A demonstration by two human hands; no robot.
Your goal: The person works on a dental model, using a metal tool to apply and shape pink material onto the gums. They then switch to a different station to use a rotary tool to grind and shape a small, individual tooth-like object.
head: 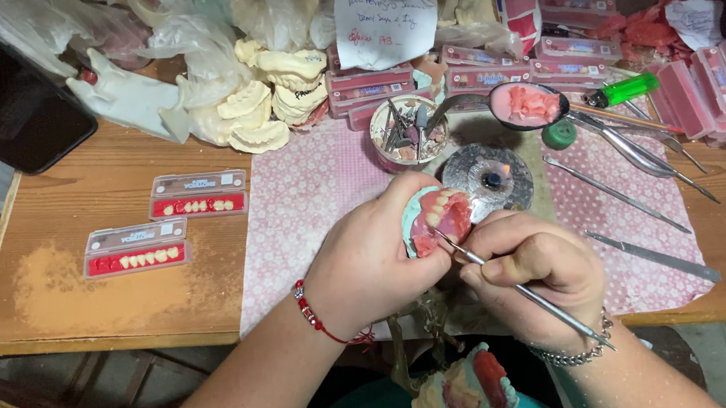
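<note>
We bring both forearms up from the lower edge, hands meeting close together at the middle. Our left hand [370, 265] curls palm-down, fingers wrapped tight, a red beaded band at the wrist. Our right hand [533, 270] is closed in a pen-like pinch, knuckles up, a silver chain bracelet on its wrist.

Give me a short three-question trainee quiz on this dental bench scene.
1. True or false: the left hand holds the wax denture model.
2. What does the right hand grip? A) green lighter B) thin metal wax tool C) spoon
3. How many tooth cards lie on the bare wooden table at the left?

Key:
1. True.
2. B, the thin metal wax tool, tip at the model.
3. Two: the upper tooth card and the lower tooth card.
</note>
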